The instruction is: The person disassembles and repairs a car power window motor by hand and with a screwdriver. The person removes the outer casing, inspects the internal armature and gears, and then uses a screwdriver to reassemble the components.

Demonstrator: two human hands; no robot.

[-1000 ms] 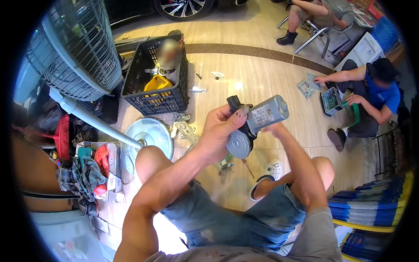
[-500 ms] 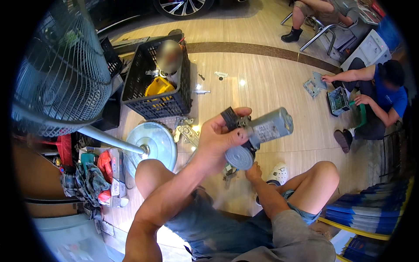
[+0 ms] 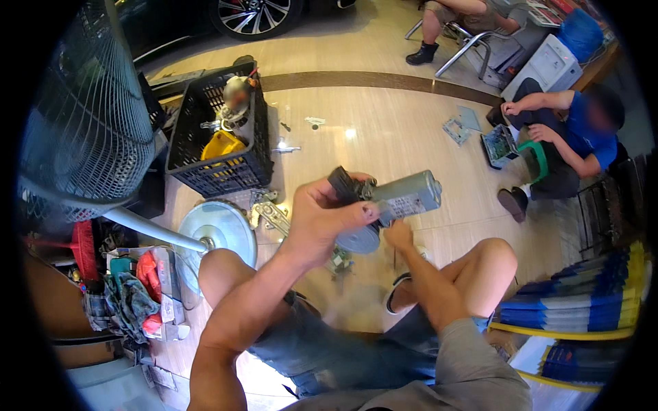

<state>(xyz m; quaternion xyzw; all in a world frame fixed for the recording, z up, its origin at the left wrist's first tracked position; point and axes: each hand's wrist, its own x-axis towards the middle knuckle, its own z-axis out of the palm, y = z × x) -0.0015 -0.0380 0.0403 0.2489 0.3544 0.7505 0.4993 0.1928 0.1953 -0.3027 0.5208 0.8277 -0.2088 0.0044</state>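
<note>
My left hand [image 3: 312,222] is closed round a geared electric motor [image 3: 411,196], held up above the floor between my knees. The motor's silver cylinder points to the right, and a black connector block stands up by my fingers. A round grey gear housing [image 3: 361,240] hangs under my thumb. Just below the cylinder is my right hand [image 3: 398,236], its fingers curled together. A thin dark shaft shows under that hand, but what it belongs to is hidden. Small metal and green parts [image 3: 340,262] lie on the floor beneath the motor.
A black crate [image 3: 219,130] with a yellow part stands ahead left, near a fan's round base [image 3: 218,233]. Metal brackets [image 3: 271,216] lie beside it. At the right a person in blue [image 3: 593,140] sits by an opened metal case [image 3: 500,146]. Blue-and-white stacks [image 3: 569,301] are near right.
My view has shifted, so the surroundings sit further left. My right hand has risen closer to the motor. The person in blue has drawn a hand back from the flat panels.
</note>
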